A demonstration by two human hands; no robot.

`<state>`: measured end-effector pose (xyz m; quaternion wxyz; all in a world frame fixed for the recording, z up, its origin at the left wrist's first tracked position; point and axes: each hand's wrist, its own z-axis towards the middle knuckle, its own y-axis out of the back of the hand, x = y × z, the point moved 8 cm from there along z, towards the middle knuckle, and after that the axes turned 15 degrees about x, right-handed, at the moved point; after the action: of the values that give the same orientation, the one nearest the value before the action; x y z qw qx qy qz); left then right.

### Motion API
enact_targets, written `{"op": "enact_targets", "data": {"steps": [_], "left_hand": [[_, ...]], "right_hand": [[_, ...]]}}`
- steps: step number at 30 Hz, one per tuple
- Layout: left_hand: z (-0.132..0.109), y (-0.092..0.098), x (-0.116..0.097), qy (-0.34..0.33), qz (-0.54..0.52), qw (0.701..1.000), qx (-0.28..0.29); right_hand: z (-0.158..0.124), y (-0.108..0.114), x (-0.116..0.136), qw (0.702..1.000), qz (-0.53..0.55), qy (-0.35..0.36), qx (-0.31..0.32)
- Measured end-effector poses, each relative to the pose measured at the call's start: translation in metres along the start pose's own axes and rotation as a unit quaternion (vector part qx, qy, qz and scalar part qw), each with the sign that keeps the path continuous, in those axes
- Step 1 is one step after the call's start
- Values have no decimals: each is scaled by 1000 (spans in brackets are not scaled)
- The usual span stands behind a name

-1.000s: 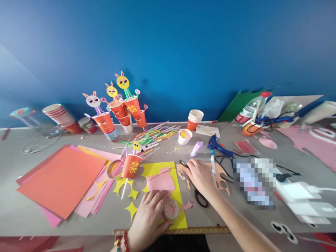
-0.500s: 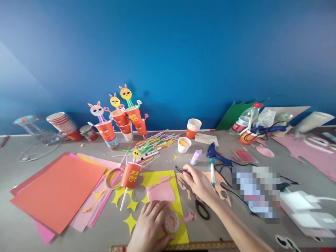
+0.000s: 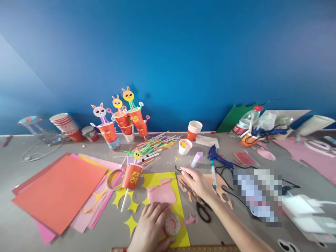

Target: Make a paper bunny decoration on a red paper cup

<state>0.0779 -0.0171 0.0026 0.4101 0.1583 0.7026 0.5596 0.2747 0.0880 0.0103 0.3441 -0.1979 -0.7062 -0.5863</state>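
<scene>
My right hand [image 3: 193, 179] pinches a slim dark tool with a metallic tip [image 3: 178, 168], too small to name, above the table. Beneath its wrist lie black-handled scissors [image 3: 203, 212] and peach paper scraps [image 3: 225, 196]. My left hand [image 3: 151, 224] curls, thumb and fingers apart, about a round pink-and-white disc with a dotted rim [image 3: 172, 224]. That disc is over a yellow paper sheet [image 3: 183, 229], close to a pink paper piece [image 3: 162, 194]. To the left, a red paper cup [image 3: 132, 176] with a small yellow figure and a white stick leans beside a tape roll [image 3: 113, 180].
Red and pink sheets [image 3: 60, 194] lie at left. Finished-looking cup rabbits [image 3: 107, 131] stand near the blue wall. Coloured sticks [image 3: 154, 145], a white cup [image 3: 185, 147], a purple bottle [image 3: 196, 159] and a corded blue glue gun [image 3: 219, 159] lie beyond my hands. White plugs [image 3: 301, 210] are at right.
My right hand has shifted slightly left with the tool still pinched. My left hand stays around the disc. The whole view has moved a little.
</scene>
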Motion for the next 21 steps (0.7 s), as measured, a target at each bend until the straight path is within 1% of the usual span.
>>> {"op": "enact_targets", "data": {"steps": [4, 11, 15, 21], "left_hand": [[-2, 0, 2, -2, -14, 1000, -26], [-3, 0, 3, 0, -28, 999, -45], [-3, 0, 3, 0, -22, 999, -43], [-2, -2, 2, 0, -14, 1000, -25]], "right_hand": [[-2, 2, 6, 1000, -10, -9, -8], [0, 1, 17, 1000, -19, -1, 11], [0, -3, 18, 999, -20, 12, 22], [-3, -2, 23, 999, -45, 18, 11]]}}
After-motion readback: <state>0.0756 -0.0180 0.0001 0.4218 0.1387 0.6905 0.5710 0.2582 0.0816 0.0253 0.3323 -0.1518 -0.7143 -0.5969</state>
